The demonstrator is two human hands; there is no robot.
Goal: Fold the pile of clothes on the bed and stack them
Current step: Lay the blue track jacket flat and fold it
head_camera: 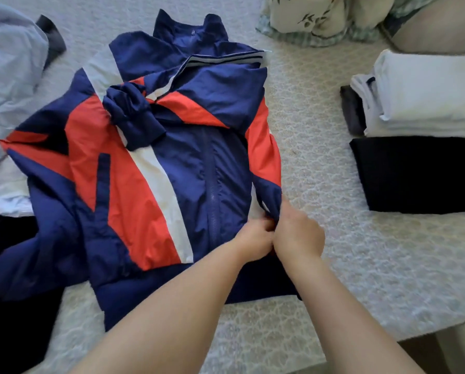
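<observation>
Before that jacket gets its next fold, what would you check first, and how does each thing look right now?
1. Jacket lies flat, front up: ok.
2. Far sleeve folded onto the chest: ok; its cuff is bunched.
3. Near-right sleeve tucked in: not ok; left hand and right hand are both gripping its end.
4. Left side of the jacket straight: not ok, it spreads over other clothes.
5. Zip closed: cannot tell.
6. Stack ready for it: ok, a black folded piece lies beside white folded ones.

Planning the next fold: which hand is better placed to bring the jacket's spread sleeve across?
Left. That sleeve lies on the left; both the left hand and right hand pinch the jacket hem, so the left reaches without crossing.
</observation>
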